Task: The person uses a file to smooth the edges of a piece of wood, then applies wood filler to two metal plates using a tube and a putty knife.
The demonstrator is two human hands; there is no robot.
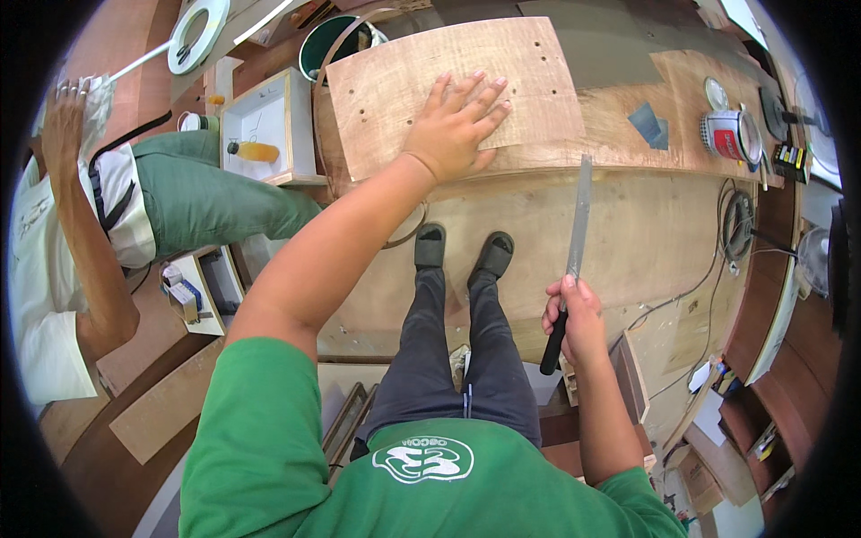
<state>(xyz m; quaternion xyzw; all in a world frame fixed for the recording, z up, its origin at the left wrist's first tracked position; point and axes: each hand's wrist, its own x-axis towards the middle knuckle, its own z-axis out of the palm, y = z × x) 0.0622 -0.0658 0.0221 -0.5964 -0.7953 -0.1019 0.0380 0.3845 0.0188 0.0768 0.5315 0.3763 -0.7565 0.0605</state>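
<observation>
At twelve o'clock, a wooden panel (536, 99) lies on a workbench (691, 148), the left hand (456, 133) flat on it, fingers spread. Near four, the right hand (577, 312) grasps a flat-bladed tool (578, 224), blade toward twelve. A can (725, 136) stands at two.

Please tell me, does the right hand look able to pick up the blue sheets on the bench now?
Probably not as things stand: the right hand is closed around a long metal tool. Otherwise, nothing visible blocks the way to the blue sheets.
</observation>
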